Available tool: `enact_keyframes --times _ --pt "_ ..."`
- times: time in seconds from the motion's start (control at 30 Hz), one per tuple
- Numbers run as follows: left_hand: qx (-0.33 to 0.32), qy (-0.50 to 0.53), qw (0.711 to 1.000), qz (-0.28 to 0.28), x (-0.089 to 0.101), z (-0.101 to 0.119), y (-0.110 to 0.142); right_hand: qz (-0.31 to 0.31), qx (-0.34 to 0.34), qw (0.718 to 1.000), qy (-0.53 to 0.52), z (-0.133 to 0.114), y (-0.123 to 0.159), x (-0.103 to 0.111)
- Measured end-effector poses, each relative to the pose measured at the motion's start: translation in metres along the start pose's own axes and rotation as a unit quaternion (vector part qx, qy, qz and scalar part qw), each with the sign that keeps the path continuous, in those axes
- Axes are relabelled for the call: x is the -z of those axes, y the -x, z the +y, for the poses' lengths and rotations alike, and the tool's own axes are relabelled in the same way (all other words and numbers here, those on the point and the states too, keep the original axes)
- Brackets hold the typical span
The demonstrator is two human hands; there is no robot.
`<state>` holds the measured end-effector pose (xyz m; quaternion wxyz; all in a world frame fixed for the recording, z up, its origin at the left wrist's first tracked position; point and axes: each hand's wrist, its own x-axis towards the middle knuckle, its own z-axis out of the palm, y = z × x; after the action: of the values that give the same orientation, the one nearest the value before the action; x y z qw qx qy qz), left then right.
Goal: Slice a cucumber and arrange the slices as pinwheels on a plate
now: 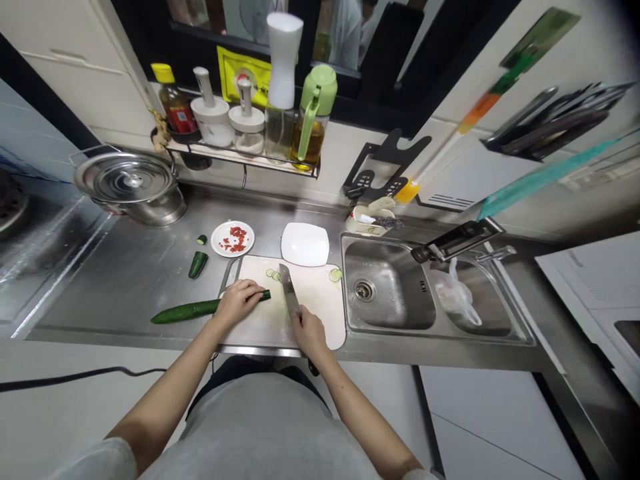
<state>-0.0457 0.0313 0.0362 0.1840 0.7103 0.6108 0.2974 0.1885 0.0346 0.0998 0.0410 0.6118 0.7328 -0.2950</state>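
Under my left hand [237, 303], a long cucumber [185, 311] lies across the left edge of the white cutting board [320, 320], its cut end showing past my fingertips. My right hand [309, 331] grips the handle of a kitchen knife [289, 290], whose blade points away from me over the board, a little right of the cucumber's end. Several thin cucumber slices [273, 275] lie near the blade's tip, and more pale slices [335, 275] sit at the board's right edge. Beyond the board are a white square dish [305, 244] and a round plate [216, 241] with chopped red bits.
Two cucumber pieces [198, 265] rest on the steel counter left of the board. A lidded steel pot [160, 203] stands at the back left. To the right is a double sink [390, 310] with a plastic bag [457, 297]. A condiment shelf [240, 155] hangs above the counter.
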Motion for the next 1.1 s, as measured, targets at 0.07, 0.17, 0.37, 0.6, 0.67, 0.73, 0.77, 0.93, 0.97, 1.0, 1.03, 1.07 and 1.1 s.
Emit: enact_keyframes --times 0.07,0.17,0.37,0.6,0.67,0.73,0.77,0.93,0.97,1.0,1.03,1.07,1.1 --pt "-0.015 -0.001 1.000 -0.010 -0.002 0.000 0.000 -0.015 0.002 1.000 0.009 -0.008 0.001 -0.001" --pt "-0.033 -0.003 0.999 -0.029 -0.004 0.000 0.002 -0.043 -0.001 0.999 0.032 -0.016 0.002 -0.004" --pt "-0.035 -0.020 0.998 -0.038 -0.007 -0.004 0.005 -0.078 -0.002 0.996 0.044 -0.027 0.008 -0.011" --pt "-0.042 -0.027 0.998 -0.039 -0.011 -0.008 0.005 -0.084 -0.001 0.996 0.039 -0.039 0.012 -0.012" --pt "-0.041 -0.028 0.998 -0.039 -0.011 -0.009 0.005 -0.088 -0.005 0.995 0.042 -0.042 0.012 -0.011" --pt "-0.043 -0.028 0.998 -0.040 -0.012 -0.010 0.005 -0.091 -0.007 0.995 0.044 -0.044 0.013 -0.010" --pt "-0.043 -0.028 0.998 -0.041 -0.012 -0.010 0.005 -0.092 -0.008 0.995 0.045 -0.045 0.014 -0.009" --pt "-0.049 -0.026 0.998 -0.042 -0.012 -0.011 0.005 -0.091 -0.010 0.995 0.037 -0.047 0.016 -0.011" --pt "-0.050 -0.024 0.998 -0.042 -0.012 -0.010 0.005 -0.092 -0.011 0.995 0.035 -0.047 0.016 -0.011" --pt "-0.050 -0.022 0.998 -0.042 -0.011 -0.010 0.005 -0.094 -0.012 0.995 0.034 -0.047 0.017 -0.012" --pt "-0.048 -0.019 0.998 -0.043 -0.011 -0.009 0.004 -0.095 -0.014 0.995 0.035 -0.048 0.017 -0.012" --pt "-0.046 -0.017 0.998 -0.045 -0.010 -0.009 0.004 -0.096 -0.015 0.995 0.037 -0.048 0.017 -0.013" --pt "-0.044 -0.017 0.998 -0.046 -0.009 -0.008 0.004 -0.097 -0.016 0.994 0.041 -0.049 0.018 -0.014"
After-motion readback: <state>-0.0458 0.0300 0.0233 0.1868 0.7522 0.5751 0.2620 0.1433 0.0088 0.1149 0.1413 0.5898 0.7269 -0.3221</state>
